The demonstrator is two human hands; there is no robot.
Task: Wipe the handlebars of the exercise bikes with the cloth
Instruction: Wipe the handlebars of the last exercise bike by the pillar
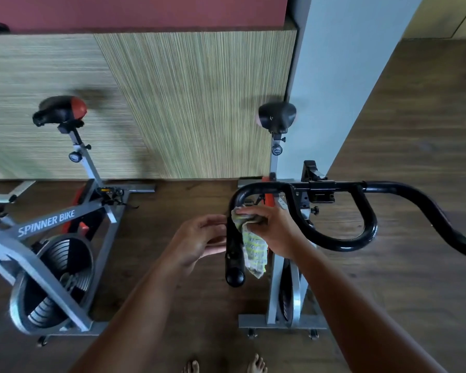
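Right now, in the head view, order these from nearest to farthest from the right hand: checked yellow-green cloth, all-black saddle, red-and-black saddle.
1. Checked yellow-green cloth, gripped in the right hand itself.
2. All-black saddle, straight beyond, same bike.
3. Red-and-black saddle, far left, on the other bike.

Handlebars (334, 246): glossy black, full length.
Cloth (254, 249): off-white, yellow-green check, greyer at the bunched top.
Left bike frame (86, 211): silver-grey, white "SPINNER BIKE" lettering, red-orange parts behind it.
Left saddle (61, 110): black, red-orange rear.
Flywheel (65, 251): dark grey, ribbed.
Right saddle (277, 115): black.
Right bike frame (273, 292): silver-grey, red-orange bit under the bar.
Floor (388, 292): dark brown wood grain.
Wall panel (194, 103): tan-green fine stripes, horizontal on the left section, vertical on the right.
Band above it (135, 9): maroon.
Column (347, 63): pale blue-grey.
Far wall (441, 14): pale yellow.
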